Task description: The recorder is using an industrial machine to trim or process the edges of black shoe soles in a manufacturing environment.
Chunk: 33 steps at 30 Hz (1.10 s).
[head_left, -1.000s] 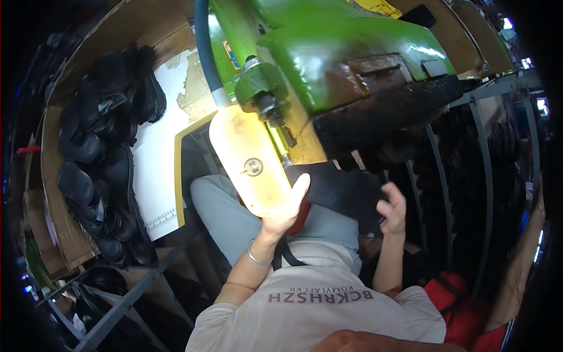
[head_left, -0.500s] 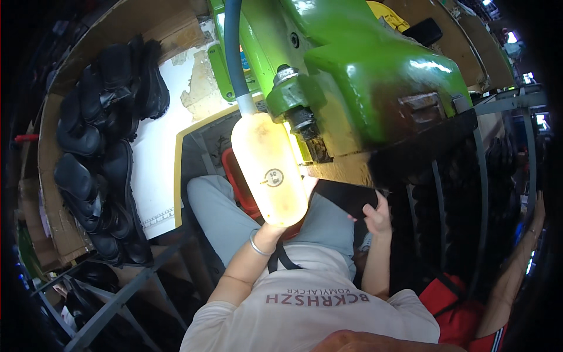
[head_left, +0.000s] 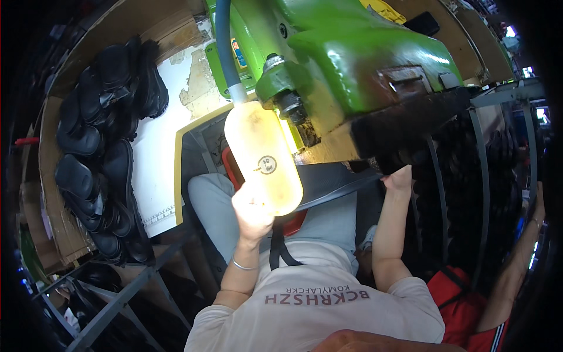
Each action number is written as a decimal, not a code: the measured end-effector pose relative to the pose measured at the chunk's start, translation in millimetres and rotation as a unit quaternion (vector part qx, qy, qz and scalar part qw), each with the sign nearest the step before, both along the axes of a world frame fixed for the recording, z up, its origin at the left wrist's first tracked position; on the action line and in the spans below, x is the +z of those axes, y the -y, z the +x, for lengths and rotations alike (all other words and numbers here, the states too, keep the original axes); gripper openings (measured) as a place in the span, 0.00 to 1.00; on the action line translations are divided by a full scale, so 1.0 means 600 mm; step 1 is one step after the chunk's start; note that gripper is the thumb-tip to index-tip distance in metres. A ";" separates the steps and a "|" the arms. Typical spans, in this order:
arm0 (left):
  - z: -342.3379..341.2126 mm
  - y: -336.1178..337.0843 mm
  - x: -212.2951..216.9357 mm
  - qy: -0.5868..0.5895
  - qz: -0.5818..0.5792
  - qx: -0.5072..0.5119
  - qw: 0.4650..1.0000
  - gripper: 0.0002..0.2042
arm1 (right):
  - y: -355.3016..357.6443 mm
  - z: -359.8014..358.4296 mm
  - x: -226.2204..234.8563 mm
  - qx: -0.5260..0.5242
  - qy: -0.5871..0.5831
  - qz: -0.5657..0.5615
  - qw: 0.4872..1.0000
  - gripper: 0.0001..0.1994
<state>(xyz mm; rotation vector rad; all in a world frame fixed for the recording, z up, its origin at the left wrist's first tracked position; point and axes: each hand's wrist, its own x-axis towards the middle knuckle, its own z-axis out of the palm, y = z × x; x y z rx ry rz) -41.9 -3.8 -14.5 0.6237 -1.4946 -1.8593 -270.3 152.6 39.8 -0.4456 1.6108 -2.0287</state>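
the dark sheet (head_left: 337,183), a broad, flat, black thing, lies between the two hands, under the green machine (head_left: 346,70) and above the person's thighs. it is off the table (head_left: 153,190), to the right of the table's yellow inner edge. its upper side is partly hidden by the machine.

the left hand (head_left: 251,210) is curled, knuckles up, just beside the lower end of the glowing lamp (head_left: 264,158). glare whitens it and the lamp covers some of its fingers, so i cannot tell whether it grips the sheet. a pale bracelet (head_left: 244,267) circles that wrist. the right hand (head_left: 399,178) has its fingers bent inward at the right end of the sheet; i cannot tell whether it pinches it, as the fingertips are in shadow.

a grey-blue hose (head_left: 226,47) runs down to the top of the lamp. black soles (head_left: 77,176) are heaped along the left side of the table, against a cardboard wall (head_left: 54,126). ruler marks (head_left: 159,218) run along the near edge of the table, by its right corner. at the far right, another person's arm (head_left: 511,278) shows beside red cloth (head_left: 448,293).
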 end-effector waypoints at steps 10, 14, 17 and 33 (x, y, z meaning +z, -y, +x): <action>0.100 0.074 0.028 -0.010 0.064 0.061 0.996 0.09 | 0.084 0.073 -0.021 0.159 -0.049 -0.020 0.986 0.18; 0.137 0.062 -0.016 0.057 0.084 0.015 0.995 0.08 | 0.107 0.089 -0.011 0.198 -0.124 -0.036 0.972 0.22; 0.139 0.015 -0.050 0.132 0.099 -0.061 0.984 0.09 | 0.117 0.092 -0.021 0.191 -0.008 -0.019 0.981 0.28; -0.012 0.033 0.053 0.102 -0.355 -0.064 0.927 0.15 | 0.050 0.090 -0.052 0.051 -0.180 -0.002 0.982 0.17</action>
